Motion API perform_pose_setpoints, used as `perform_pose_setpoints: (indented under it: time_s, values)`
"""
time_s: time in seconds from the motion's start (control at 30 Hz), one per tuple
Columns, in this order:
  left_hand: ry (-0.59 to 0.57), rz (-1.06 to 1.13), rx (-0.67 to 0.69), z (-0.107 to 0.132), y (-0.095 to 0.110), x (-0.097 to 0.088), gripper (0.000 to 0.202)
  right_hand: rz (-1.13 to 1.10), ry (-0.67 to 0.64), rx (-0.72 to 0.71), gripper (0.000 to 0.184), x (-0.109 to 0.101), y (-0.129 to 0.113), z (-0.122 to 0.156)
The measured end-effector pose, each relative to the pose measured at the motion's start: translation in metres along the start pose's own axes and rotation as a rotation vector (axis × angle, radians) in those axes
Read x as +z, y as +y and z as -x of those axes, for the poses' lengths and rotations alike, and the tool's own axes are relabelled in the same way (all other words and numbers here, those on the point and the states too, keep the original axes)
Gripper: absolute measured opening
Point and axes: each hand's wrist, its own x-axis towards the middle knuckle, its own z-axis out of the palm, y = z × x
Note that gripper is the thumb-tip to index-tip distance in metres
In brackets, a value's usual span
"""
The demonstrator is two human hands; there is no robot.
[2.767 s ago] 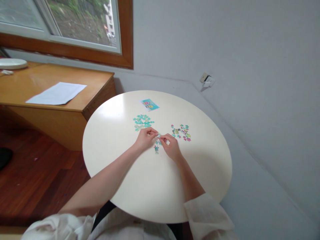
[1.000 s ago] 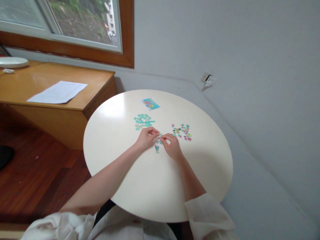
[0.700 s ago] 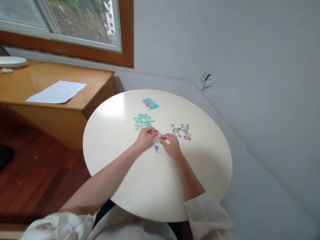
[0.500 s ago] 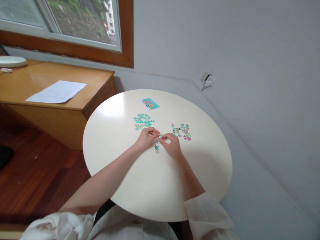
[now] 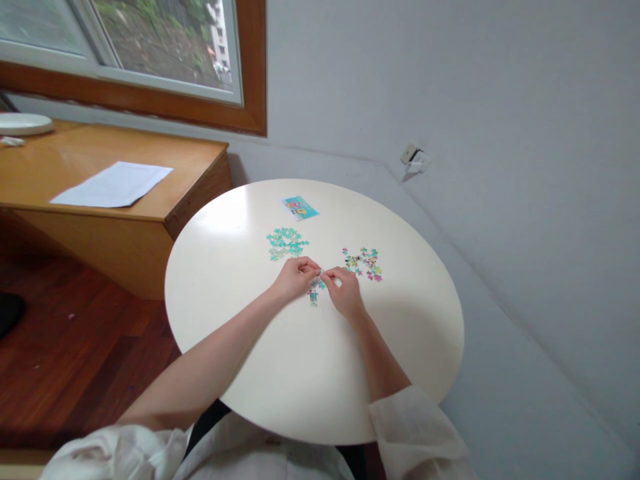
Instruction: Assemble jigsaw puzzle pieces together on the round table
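Observation:
Over the middle of the round white table point(image 5: 280, 360), my left hand point(image 5: 296, 276) and my right hand point(image 5: 344, 288) meet fingertip to fingertip. Both are closed in a pinch around a small pale puzzle piece, mostly covered by the fingers. Just below them lies a short strip of joined puzzle pieces point(image 5: 313, 297), its upper part partly hidden by my hands. Beyond my left hand is a pile of mostly teal loose puzzle pieces point(image 5: 287, 241). To the right of my right hand lie multicoloured loose puzzle pieces point(image 5: 370, 263).
A teal picture card point(image 5: 300, 207) lies near the table's far side. At the left stands a wooden desk point(image 5: 195, 163) with a sheet of paper point(image 5: 115, 184) and a white round object point(image 5: 25, 123). A wall with a socket point(image 5: 411, 154) rises behind the table.
My fingertips have shifted slightly, and more of the teal pieces under my right hand now show. The piles and the card have stayed put.

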Motion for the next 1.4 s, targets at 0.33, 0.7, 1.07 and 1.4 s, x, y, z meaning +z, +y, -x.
perform_pose_setpoints:
  time_s: [0.33,0.7,1.07,1.4]
  values:
    - [-0.029,-0.031,0.026,-0.0001,-0.0013,0.0,0.018,-0.044,0.017,0.001,0.023,-0.0019,-0.0019,-0.0013]
    - [-0.121,-0.078,0.066,0.0032,-0.0066,0.0004,0.029,-0.118,0.037,0.003,0.026,-0.0002,0.0,-0.0019]
    - [-0.139,-0.023,0.071,0.0014,-0.0076,0.0001,0.028,-0.141,0.04,0.018,0.026,-0.0001,0.0,-0.0009]
    - [-0.108,0.022,0.038,0.0004,-0.0055,-0.0004,0.023,-0.197,0.088,0.086,0.026,-0.0014,-0.0036,-0.0012]
